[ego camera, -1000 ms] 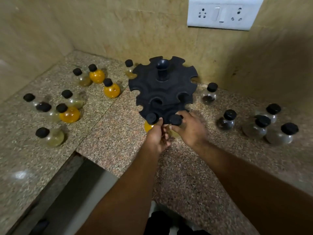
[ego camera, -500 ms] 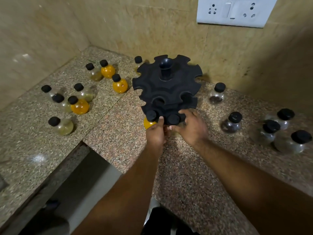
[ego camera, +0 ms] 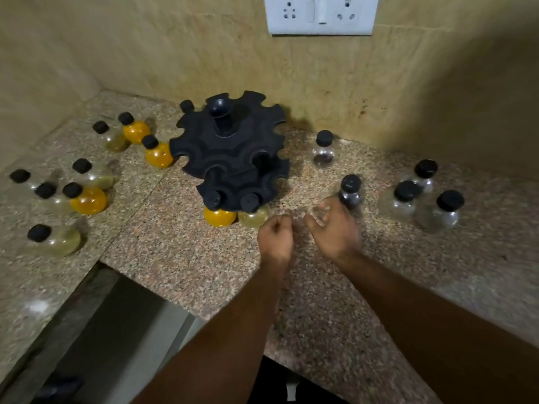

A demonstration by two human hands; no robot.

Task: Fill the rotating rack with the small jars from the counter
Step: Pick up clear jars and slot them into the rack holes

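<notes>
Both hands hover empty over the surface: left hand curled loosely, right hand open. The rack holds two jars in front; others stand around.

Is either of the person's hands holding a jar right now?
No: the left hand and right hand hang empty above the counter.

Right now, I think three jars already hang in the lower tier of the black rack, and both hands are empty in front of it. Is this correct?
Not quite: the head view shows two jars in the lower tier of the black rack, an orange jar and a pale jar. The left hand and right hand are indeed empty in front of it.
</notes>
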